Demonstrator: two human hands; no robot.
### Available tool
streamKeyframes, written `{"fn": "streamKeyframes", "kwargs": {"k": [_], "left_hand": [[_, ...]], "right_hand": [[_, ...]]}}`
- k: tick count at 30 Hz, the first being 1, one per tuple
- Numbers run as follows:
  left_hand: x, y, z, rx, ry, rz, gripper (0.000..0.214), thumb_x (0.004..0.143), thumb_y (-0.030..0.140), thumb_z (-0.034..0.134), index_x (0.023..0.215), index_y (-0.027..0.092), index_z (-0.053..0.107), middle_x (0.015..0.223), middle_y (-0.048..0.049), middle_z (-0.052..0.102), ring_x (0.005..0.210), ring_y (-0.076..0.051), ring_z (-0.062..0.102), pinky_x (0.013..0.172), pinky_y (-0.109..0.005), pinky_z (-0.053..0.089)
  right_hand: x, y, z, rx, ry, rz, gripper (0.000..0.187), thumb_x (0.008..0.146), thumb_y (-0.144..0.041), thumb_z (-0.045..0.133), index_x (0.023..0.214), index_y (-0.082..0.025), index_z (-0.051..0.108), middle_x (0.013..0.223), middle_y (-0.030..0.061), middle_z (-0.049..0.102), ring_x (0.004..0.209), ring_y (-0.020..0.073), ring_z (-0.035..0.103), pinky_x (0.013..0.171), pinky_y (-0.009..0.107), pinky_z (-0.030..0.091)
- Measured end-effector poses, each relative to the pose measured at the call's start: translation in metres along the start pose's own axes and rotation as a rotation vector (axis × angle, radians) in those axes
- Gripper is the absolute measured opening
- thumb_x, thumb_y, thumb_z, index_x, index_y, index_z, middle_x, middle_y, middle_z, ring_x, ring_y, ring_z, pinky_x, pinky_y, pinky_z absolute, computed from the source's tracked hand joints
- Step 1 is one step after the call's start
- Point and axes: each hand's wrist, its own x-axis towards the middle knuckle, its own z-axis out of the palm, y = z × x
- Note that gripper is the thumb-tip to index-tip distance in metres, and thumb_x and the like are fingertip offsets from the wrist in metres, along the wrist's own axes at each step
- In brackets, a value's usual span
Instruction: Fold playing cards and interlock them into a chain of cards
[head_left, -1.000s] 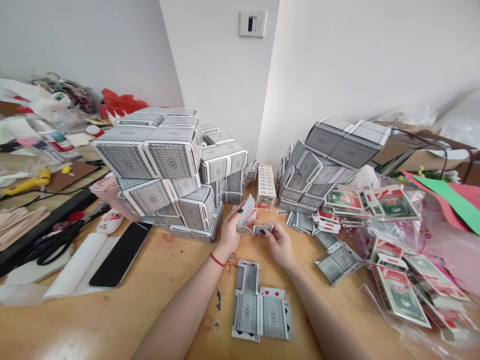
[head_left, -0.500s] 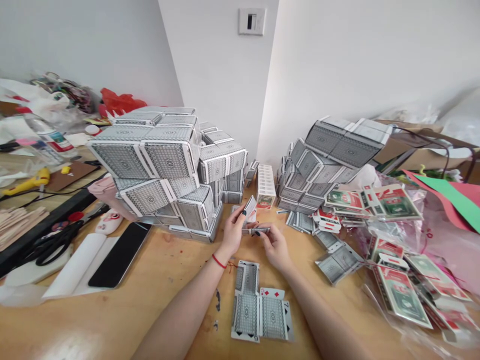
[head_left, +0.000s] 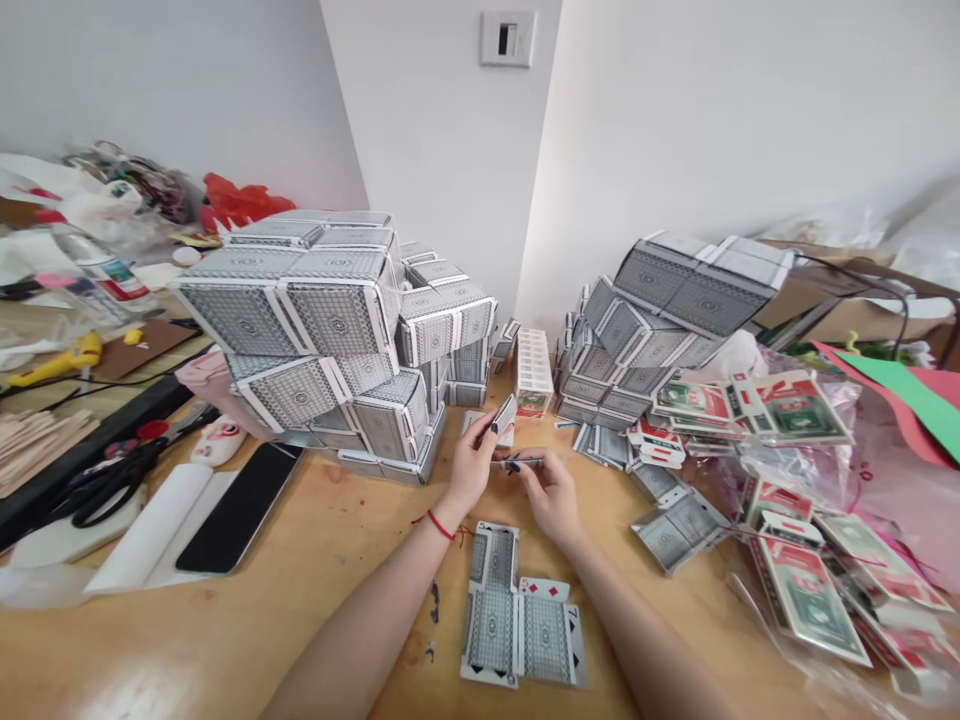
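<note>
My left hand [head_left: 471, 465] and my right hand [head_left: 550, 494] meet above the wooden table [head_left: 315, 590], both pinching a small bundle of folded playing cards [head_left: 507, 440] with grey patterned backs. One card tilts up from my left fingers; another lies edge-on between the two hands. A red string circles my left wrist. On the table just below the hands lies a flat piece of joined cards [head_left: 517, 620], with a red diamond card among them.
A tall block of card-built boxes [head_left: 322, 330] stands at the left, another heap [head_left: 660, 320] at the right. Red-and-green card packets [head_left: 757, 410] spill at the right. A black phone [head_left: 240, 505], scissors [head_left: 112, 480] and a small white rack [head_left: 532, 370] lie nearby.
My hands have drawn slightly closer together, and the card in my right hand has turned from face-on to edge-on. The view shifted a little.
</note>
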Motion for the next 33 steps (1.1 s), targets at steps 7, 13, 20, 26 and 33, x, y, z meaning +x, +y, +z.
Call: {"fn": "streamKeyframes", "kwargs": {"k": [7, 13, 20, 26, 33], "left_hand": [[0.001, -0.003, -0.001, 0.005, 0.006, 0.005, 0.032, 0.073, 0.025, 0.055, 0.104, 0.020, 0.060, 0.113, -0.0067, 0.057, 0.103, -0.022, 0.051, 0.083, -0.032, 0.044], [0.000, -0.001, 0.001, -0.003, -0.009, 0.005, 0.034, 0.074, 0.029, 0.055, 0.106, 0.020, 0.059, 0.113, -0.0070, 0.057, 0.092, -0.022, 0.056, 0.072, -0.030, 0.048], [-0.001, 0.002, 0.001, 0.052, -0.055, 0.070, 0.030, 0.074, 0.022, 0.053, 0.103, 0.020, 0.061, 0.112, -0.0050, 0.058, 0.107, -0.020, 0.049, 0.096, -0.032, 0.034], [-0.005, 0.005, 0.001, -0.074, -0.179, 0.010, 0.033, 0.075, 0.026, 0.050, 0.107, 0.019, 0.058, 0.113, -0.0070, 0.057, 0.103, -0.023, 0.053, 0.085, -0.033, 0.044], [-0.008, 0.007, 0.001, -0.280, -0.176, -0.056, 0.036, 0.073, 0.027, 0.054, 0.108, 0.018, 0.057, 0.113, -0.0084, 0.057, 0.099, -0.024, 0.056, 0.087, -0.035, 0.043]], "right_hand": [[0.000, 0.000, -0.001, -0.028, 0.014, 0.029, 0.012, 0.077, -0.030, 0.053, 0.082, -0.020, 0.056, 0.079, 0.0042, 0.061, 0.072, 0.0163, 0.057, 0.066, 0.031, 0.047], [-0.001, -0.001, 0.001, -0.018, -0.021, -0.020, 0.011, 0.076, -0.029, 0.054, 0.082, -0.020, 0.056, 0.079, 0.0040, 0.060, 0.075, 0.0162, 0.057, 0.070, 0.031, 0.047], [0.000, -0.003, 0.005, -0.037, -0.013, -0.040, 0.010, 0.076, -0.027, 0.054, 0.082, -0.020, 0.057, 0.079, 0.0041, 0.061, 0.076, 0.0165, 0.057, 0.072, 0.031, 0.047], [0.001, -0.006, 0.004, -0.037, -0.024, -0.014, 0.012, 0.076, -0.029, 0.054, 0.083, -0.020, 0.057, 0.079, 0.0037, 0.061, 0.073, 0.0159, 0.057, 0.068, 0.030, 0.047], [-0.001, -0.009, 0.007, -0.009, -0.036, -0.041, 0.008, 0.076, -0.025, 0.054, 0.082, -0.020, 0.057, 0.079, 0.0037, 0.060, 0.075, 0.0165, 0.056, 0.072, 0.032, 0.045]]}}
